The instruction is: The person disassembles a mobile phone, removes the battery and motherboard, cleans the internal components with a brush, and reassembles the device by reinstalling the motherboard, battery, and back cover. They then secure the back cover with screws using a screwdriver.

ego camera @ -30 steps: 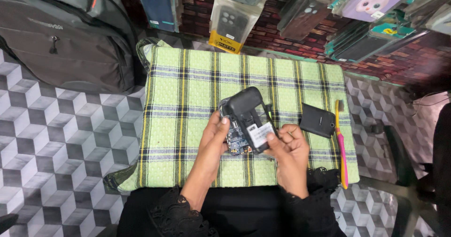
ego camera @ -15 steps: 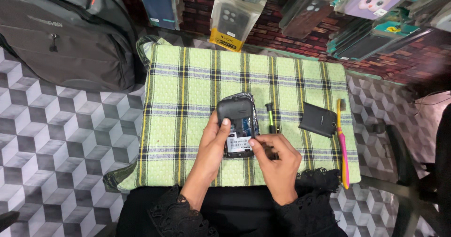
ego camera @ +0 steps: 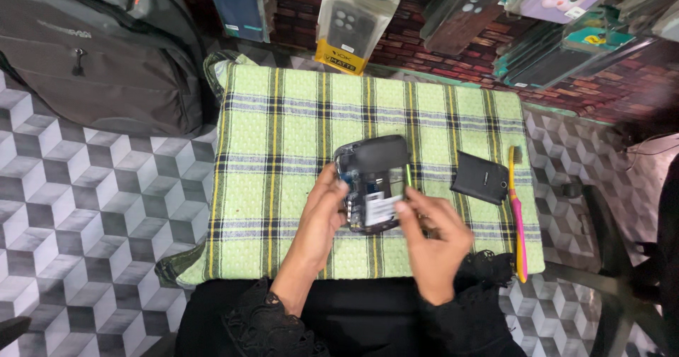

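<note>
Green checked cloth [ego camera: 283,116]: one opened phone [ego camera: 371,183], gripped by left hand [ego camera: 322,212]; right hand [ego camera: 435,233] fingers pinched at its edge; one black battery [ego camera: 481,177]; one pink toothbrush [ego camera: 518,215].

The left hand [ego camera: 322,219] covers the left edge of the opened dark mobile phone with its back cover lifted [ego camera: 371,183], and the right hand [ego camera: 431,240] hides its lower right corner. The slim green tool [ego camera: 409,175] beside it is too small to identify. The grey fabric backpack [ego camera: 92,60] and the hanging phone cases in clear packets [ego camera: 353,17] are cut off by the top edge.
</note>
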